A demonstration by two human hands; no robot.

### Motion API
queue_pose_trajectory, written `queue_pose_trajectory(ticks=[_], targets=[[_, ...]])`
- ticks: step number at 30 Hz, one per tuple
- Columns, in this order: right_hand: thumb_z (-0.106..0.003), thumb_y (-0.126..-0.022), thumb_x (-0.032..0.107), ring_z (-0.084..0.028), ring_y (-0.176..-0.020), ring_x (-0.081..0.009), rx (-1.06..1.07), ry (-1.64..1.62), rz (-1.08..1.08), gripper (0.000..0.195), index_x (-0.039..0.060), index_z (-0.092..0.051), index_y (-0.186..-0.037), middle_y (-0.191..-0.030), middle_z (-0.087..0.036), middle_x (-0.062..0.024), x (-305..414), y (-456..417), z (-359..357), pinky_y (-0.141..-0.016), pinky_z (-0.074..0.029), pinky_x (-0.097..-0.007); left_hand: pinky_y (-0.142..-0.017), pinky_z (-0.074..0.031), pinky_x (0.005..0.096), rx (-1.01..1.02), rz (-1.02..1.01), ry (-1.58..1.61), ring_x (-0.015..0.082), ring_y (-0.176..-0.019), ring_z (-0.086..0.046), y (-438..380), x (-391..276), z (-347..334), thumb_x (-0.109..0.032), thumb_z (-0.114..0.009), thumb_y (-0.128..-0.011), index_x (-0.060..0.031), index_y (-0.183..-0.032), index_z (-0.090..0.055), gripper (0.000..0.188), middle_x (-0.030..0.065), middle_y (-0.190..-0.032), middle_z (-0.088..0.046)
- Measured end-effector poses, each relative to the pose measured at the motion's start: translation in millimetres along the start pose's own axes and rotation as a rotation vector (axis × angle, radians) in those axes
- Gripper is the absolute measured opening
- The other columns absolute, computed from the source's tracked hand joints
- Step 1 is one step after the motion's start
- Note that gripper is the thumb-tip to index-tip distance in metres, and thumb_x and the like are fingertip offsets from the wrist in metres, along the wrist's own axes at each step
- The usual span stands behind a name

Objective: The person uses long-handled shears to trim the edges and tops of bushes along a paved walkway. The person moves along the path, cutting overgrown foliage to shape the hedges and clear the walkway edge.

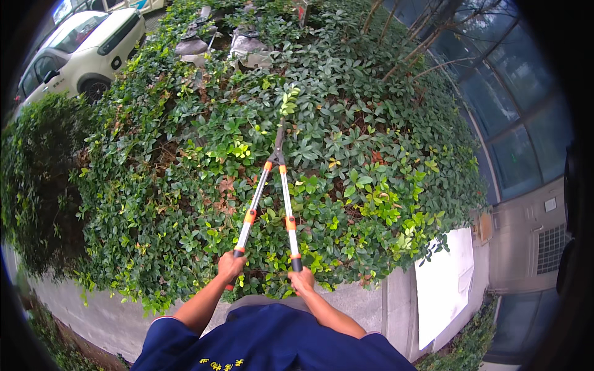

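My left hand is closed round the dark grip of the left handle of a pair of hedge shears. The right handle's grip is in my right hand. Both handles are silver tubes with orange joints, and they spread apart towards me in a narrow V. The dark blades point away from me over the top of a leafy green hedge and look closed or nearly so. At their tip is a light green leafy sprig; whether the blades touch it I cannot tell.
Pipe fittings with handwheels, partly wrapped, rise from the far hedge. Bare branches lean over it at the upper right, by a glass-fronted building. A white car is parked upper left. A white sheet lies right of the concrete paving.
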State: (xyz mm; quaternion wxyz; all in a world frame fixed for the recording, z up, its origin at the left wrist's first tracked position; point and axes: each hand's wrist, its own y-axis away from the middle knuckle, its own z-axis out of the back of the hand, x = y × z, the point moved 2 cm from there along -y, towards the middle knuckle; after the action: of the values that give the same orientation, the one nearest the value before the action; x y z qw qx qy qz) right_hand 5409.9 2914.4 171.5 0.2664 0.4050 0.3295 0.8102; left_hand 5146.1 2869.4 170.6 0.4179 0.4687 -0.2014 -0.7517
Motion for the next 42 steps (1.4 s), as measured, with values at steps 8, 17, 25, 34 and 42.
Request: queue_pose_trajectory(ticks=[8, 17, 25, 34, 42], targets=[[-0.076, -0.063, 0.032, -0.067, -0.081, -0.0353, -0.066, 0.525, 0.207, 0.04, 0.0085, -0.068, -0.095, -0.086, -0.07, -0.0175, -144.1, -2.2, 147.8, -0.074, -0.052, -0.0436, -0.048, -0.052, 0.0326, 0.069, 0.103, 0.056, 0.0183, -0.05, -0.062, 109.9, 124.1, 24.4, -0.019, -0.069, -0.073, 0.0016, -0.105, -0.063, 0.039, 0.0099, -0.064, -0.063], [-0.073, -0.064, 0.029, -0.067, -0.088, -0.0376, 0.047, 0.762, 0.29, 0.037, 0.0102, -0.069, -0.096, -0.09, -0.07, -0.0198, -128.4, -26.0, 200.5, -0.08, -0.052, -0.0456, -0.04, -0.046, 0.0316, 0.051, 0.279, 0.348, 0.0171, -0.043, -0.055, 168.7, 210.3, -26.8, -0.01, -0.067, -0.073, 0.0019, -0.092, -0.059, 0.024, 0.0067, -0.06, -0.055], [-0.072, -0.066, 0.026, -0.068, -0.081, -0.033, 0.048, 0.594, 0.313, 0.034, 0.0073, -0.067, -0.094, -0.086, -0.07, -0.0161, -34.4, -77.9, 90.7, -0.075, -0.053, -0.0444, -0.046, -0.048, 0.032, -0.185, 0.157, 0.332, 0.0148, -0.048, -0.058, 64.6, 87.3, -58.1, -0.018, -0.065, -0.074, 0.0002, -0.09, -0.063, 0.024, 0.0071, -0.061, -0.061], [-0.074, -0.063, 0.027, -0.069, -0.081, -0.0315, 0.031, 0.72, 0.323, 0.036, 0.0085, -0.068, -0.093, -0.087, -0.07, -0.0159, -58.9, -46.8, 122.6, -0.075, -0.053, -0.0417, -0.041, -0.045, 0.0309, -0.07, 0.245, 0.35, 0.0144, -0.043, -0.054, 105.1, 128.0, -41.4, -0.015, -0.069, -0.072, 0.0011, -0.093, -0.062, 0.027, 0.0053, -0.06, -0.058], [-0.073, -0.065, 0.024, -0.068, -0.072, -0.024, 0.13, 0.685, 0.397, 0.032, 0.0079, -0.069, -0.093, -0.081, -0.071, -0.012, 40.3, -108.6, 210.9, -0.068, -0.054, -0.04, -0.037, -0.042, 0.029, -0.075, 0.144, 0.343, 0.0144, -0.039, -0.05, 63.9, 136.6, 13.0, -0.014, -0.065, -0.074, -0.004, -0.076, -0.058, 0.013, 0.0043, -0.055, -0.053]])
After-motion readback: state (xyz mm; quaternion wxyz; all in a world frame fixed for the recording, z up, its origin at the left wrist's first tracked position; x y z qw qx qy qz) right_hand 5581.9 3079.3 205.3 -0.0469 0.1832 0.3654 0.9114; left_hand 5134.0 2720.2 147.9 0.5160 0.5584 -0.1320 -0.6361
